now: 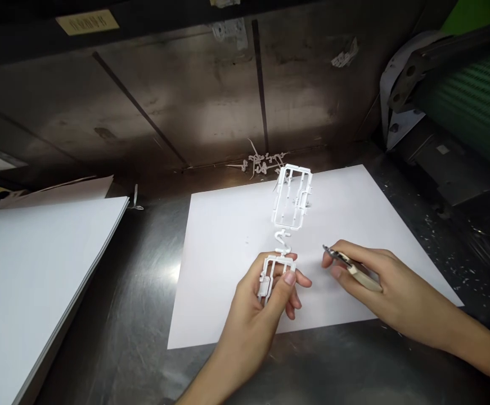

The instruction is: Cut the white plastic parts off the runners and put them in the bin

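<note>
Left grip (255,306): clamped on plastic frame (280,260)
Right grip (390,281): clamped on hand tool (358,274)
Plastic frame: best kept steady

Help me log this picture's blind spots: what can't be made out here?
Head view, throughout:
White plastic piece: lower end hidden by the left hand.
Cream-handled tool: part of its handle hidden by the right hand.
Yellow label: print too blurred to read.
Paper stack: cut off by the left edge.
</note>
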Demonstrator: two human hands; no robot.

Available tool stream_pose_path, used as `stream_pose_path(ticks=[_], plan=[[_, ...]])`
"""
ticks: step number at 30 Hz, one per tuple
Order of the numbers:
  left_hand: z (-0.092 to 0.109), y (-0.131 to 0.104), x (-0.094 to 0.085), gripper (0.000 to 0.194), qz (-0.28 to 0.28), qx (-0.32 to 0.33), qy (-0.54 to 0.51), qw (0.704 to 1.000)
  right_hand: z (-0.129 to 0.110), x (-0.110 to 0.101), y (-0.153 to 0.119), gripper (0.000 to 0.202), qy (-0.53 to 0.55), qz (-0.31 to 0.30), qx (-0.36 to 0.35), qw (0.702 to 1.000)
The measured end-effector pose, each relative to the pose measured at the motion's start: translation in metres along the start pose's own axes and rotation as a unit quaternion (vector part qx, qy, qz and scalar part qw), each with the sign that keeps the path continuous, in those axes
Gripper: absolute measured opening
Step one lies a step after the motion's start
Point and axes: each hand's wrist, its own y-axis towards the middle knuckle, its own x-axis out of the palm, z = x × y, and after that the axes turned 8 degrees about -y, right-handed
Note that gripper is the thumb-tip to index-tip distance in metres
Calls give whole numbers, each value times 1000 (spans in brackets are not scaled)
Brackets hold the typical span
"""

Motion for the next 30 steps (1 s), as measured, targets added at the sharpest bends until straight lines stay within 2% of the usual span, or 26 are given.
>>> stream_pose_path(ticks=[6, 11, 14, 17, 20, 25, 30], plan=[[-2, -5, 0, 32, -17, -25, -23, 999, 13, 7, -4, 28, -92, -45, -8, 995], [-2, -4, -2, 48, -5, -61, -99, 993, 18, 4, -3, 42, -78, -33, 25, 996], [9, -2, 2, 43, -3, -63, -59, 996, 15, -1, -1, 38, -52, -27, 36, 998], [18, -5, 5, 31, -15, -16, 9, 1000, 11, -4, 0, 30, -53, -20, 22, 998], [18, -13, 5, 27, -23, 17, 40, 999, 9, -4, -2, 31, -80, -17, -7, 997], [17, -18, 4, 29, -56, 10, 63, 996, 7, -3, -5, 27, -91, -41, -11, 995], [14, -13, 2, 30, -67, -29, 5, 997, 8, -4, -5, 24, -94, -60, 5, 994]])
